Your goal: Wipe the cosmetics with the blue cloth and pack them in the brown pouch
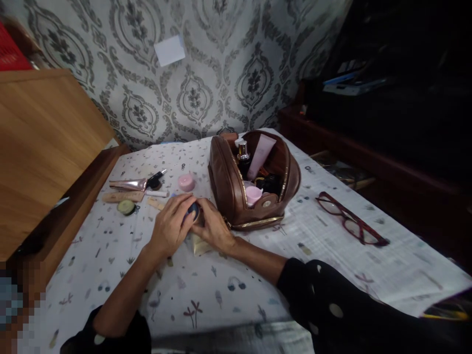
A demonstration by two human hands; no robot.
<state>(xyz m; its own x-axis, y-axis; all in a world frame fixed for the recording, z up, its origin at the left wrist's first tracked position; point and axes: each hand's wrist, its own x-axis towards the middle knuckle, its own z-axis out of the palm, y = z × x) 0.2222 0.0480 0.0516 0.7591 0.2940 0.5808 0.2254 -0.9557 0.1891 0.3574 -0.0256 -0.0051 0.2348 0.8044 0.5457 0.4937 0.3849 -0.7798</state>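
My left hand (170, 225) and my right hand (216, 227) meet over the table, both closed around a small round container with a dark blue lid (192, 211). Fingers hide most of its body. Under my right hand lies a pale gold tube or pouch (200, 246), partly covered. Just beyond my hands sits a small pink jar (186, 182). To the right stands an unzipped brown cosmetic bag (226, 182), with a pink tube (261, 156), a silver-capped bottle (243, 151) and another pink jar (252, 195) inside.
Left of my hands lie a metallic pink tube (129, 184), a beige tube (123, 197), a round green-topped compact (126, 207) and a black item (154, 181). Red-framed glasses (352, 219) rest at the right on the patterned cloth (184, 290). A wooden panel (44, 137) borders the left.
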